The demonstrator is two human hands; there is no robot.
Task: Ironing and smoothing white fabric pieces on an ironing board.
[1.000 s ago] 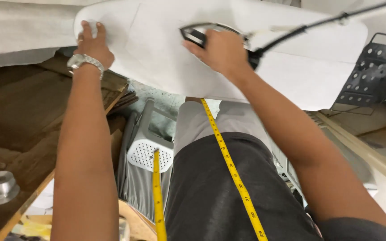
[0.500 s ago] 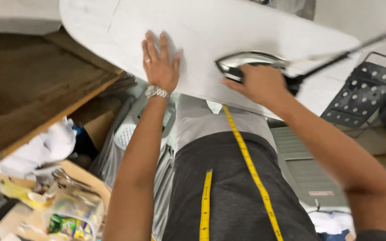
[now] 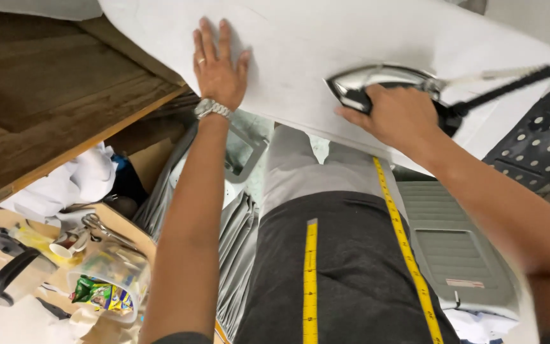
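A white cloth [image 3: 326, 44] lies spread over an ironing surface across the top of the head view. My left hand [image 3: 219, 67] presses flat on the cloth near its left edge, fingers apart, with a ring and a metal wristwatch [image 3: 211, 109] on that arm. My right hand [image 3: 393, 114] grips the handle of a shiny metal iron [image 3: 377, 81] that rests on the cloth, tip pointing left. A black cord [image 3: 510, 83] runs from the iron's back off to the right. A yellow tape measure [image 3: 402, 242] hangs down my front.
A brown wooden table [image 3: 39, 108] stands at the left. Below it lie white fabric [image 3: 65, 185], a clear tub of small items [image 3: 109, 280] and scissors [image 3: 100, 229]. A black perforated iron rest [image 3: 536, 140] sits at right, a grey device [image 3: 459, 255] below it.
My left hand has slid right along the cloth, toward the iron. The iron and my right hand have moved right. The view has swung left, showing more of the clutter under the table.
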